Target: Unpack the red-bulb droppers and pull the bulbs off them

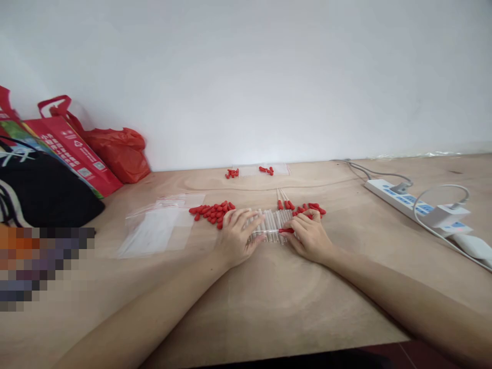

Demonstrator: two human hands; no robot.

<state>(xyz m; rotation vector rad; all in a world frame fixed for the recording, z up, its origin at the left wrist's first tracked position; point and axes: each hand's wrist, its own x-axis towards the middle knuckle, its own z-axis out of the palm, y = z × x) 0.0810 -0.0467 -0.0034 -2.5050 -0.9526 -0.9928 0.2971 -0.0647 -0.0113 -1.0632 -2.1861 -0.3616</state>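
Note:
A row of clear dropper tubes (273,219) lies side by side on the table between my hands. My left hand (239,233) is closed on one clear tube (265,232), held crosswise over the near part of the row. My right hand (307,236) pinches a red rubber bulb (286,230) at that tube's right end; how far the tube sits inside it cannot be made out. Left of the row is a pile of red bulbs (213,211), and more red bulbs (315,207) lie beyond my right hand. Several droppers (285,204) with bulbs fitted lie behind the row.
Clear zip bags (161,225) are spread on the left. Near the wall lie another clear bag (249,170) and small groups of red bulbs (232,173). A power strip (403,202) with plugs and cables stands right; shopping bags (65,148) and a black bag (46,184) stand left.

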